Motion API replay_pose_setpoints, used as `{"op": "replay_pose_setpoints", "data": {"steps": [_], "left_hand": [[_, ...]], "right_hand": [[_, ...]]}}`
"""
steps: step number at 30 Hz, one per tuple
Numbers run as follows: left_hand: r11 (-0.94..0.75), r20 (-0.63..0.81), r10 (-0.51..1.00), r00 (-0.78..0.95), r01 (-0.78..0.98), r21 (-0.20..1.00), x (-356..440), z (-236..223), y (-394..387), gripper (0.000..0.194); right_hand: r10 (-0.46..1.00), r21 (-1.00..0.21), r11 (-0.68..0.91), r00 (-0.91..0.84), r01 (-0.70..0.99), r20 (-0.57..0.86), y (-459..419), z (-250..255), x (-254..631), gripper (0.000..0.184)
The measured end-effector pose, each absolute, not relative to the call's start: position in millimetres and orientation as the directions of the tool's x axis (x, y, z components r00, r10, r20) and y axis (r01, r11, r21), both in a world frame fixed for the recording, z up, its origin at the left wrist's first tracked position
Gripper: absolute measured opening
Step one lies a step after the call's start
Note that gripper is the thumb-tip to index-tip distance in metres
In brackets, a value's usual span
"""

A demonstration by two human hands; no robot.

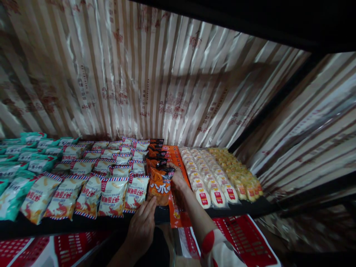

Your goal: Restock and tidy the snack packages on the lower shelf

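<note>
Along the black shelf's (83,225) front, I find the orange snack bag (160,188), judged light, slick, crushable: right hand (178,180) closed on its top corner, left hand (142,224) loosely open at its base; top seal grips best.

Orange-and-black snack bag (160,187) before you: plump, bold white lettering facing you, black top edge, roughly upright; positioned at front of row of matching bags (155,152).
</note>
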State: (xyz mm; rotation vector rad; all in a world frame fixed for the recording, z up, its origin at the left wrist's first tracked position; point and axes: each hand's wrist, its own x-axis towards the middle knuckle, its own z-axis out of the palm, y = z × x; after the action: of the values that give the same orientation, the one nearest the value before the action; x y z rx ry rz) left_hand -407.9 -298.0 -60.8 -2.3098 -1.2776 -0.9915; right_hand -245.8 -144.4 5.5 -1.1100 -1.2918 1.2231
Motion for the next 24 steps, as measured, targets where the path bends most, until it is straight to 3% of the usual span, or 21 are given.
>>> {"op": "replay_pose_setpoints", "data": {"steps": [16, 24], "left_hand": [[-0.523, 0.642, 0.698, 0.317, 0.839, 0.154, -408, -62, -297, 0.052], [-0.523, 0.625, 0.727, 0.285, 0.819, 0.235, -407, -58, -295, 0.05]], "right_hand": [[0.997, -0.992, 0.073, -0.014, -0.104, 0.075, -141, 0, -255, 0.032], [0.996, -0.996, 0.086, 0.023, -0.015, 0.085, -151, -3, -244, 0.038]]}}
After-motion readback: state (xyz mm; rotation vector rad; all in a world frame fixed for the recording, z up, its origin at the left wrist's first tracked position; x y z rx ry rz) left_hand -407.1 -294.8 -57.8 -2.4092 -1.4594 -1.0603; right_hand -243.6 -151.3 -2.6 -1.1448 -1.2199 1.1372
